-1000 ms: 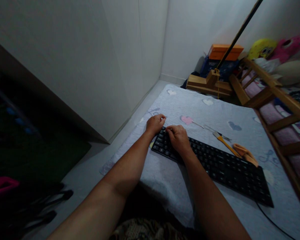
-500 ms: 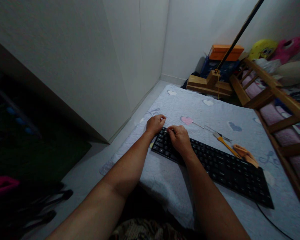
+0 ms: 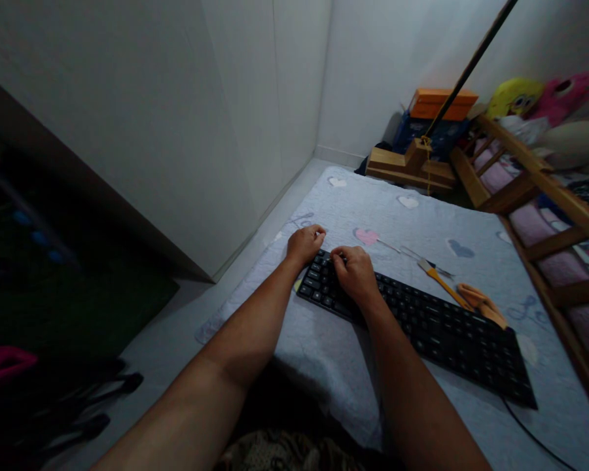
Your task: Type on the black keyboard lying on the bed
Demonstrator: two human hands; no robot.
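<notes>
A black keyboard (image 3: 436,327) lies at a slant on a pale blue quilt (image 3: 402,216) printed with hearts. My left hand (image 3: 303,243) is curled round the keyboard's far left corner and holds it there. Just right of it, my right hand (image 3: 357,273) rests on the upper left keys with its fingers bent and pinched together. What the fingertips pinch is hidden. Both forearms reach in from the bottom of the view.
Beyond the keyboard lie a yellow-handled tool (image 3: 440,278), a thin metal tool (image 3: 412,252) and an orange cloth (image 3: 481,302). The keyboard cable (image 3: 535,435) trails right. A wooden rail (image 3: 544,180) with plush toys stands at the right, a wooden stand (image 3: 410,163) with a dark pole at the back, and a white wall on the left.
My right hand has crept a little to the right along the top row of keys. My left hand has stayed on the corner.
</notes>
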